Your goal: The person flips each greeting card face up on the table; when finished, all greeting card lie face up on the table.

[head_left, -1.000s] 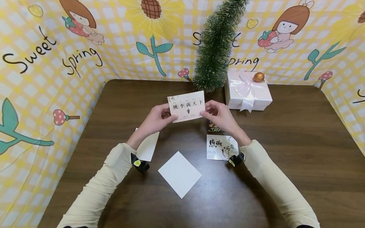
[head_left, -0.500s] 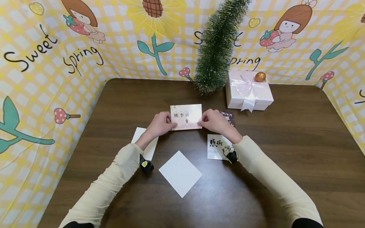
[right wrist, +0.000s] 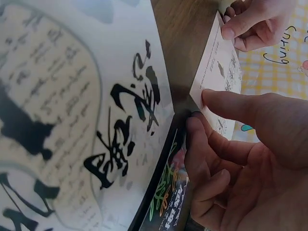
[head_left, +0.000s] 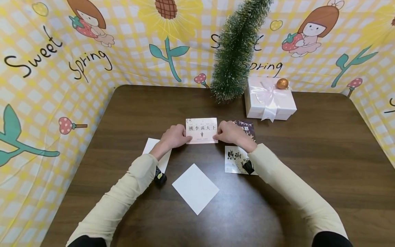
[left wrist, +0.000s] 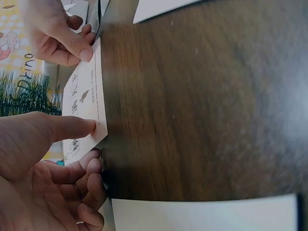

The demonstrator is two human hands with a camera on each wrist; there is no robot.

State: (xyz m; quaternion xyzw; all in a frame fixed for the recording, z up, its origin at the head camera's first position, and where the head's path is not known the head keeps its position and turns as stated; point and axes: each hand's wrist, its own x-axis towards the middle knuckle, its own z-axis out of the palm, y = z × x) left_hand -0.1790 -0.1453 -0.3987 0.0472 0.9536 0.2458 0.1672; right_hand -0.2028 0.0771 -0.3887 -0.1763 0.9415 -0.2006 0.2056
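Observation:
A pale greeting card (head_left: pixel 202 130) with a row of black characters is held printed side up, low over the far middle of the table. My left hand (head_left: pixel 175 136) pinches its left end, the thumb on the printed face. The right hand (head_left: pixel 230 132) grips the opposite end the same way, as the right wrist view shows with the thumb (right wrist: pixel 226 102) on top. Whether the card touches the wood cannot be told. Under the right forearm lies a white card with brush lettering (head_left: pixel 232 165), partly covered. A dark purple card (head_left: pixel 248 129) is partly hidden behind the right hand.
A blank white square (head_left: pixel 195 188) lies cornerwise in front. Another white sheet (head_left: pixel 165 159) is partly under the left forearm. At the back stand a bristly green tree (head_left: pixel 231 68) and a white gift box (head_left: pixel 256 109) with a ribbon and gold ball (head_left: pixel 282 83).
Both hands have lowered the card toward the table and levelled it from a tilt. More of the dark purple card shows now, while the right wrist covers more of the lettered card.

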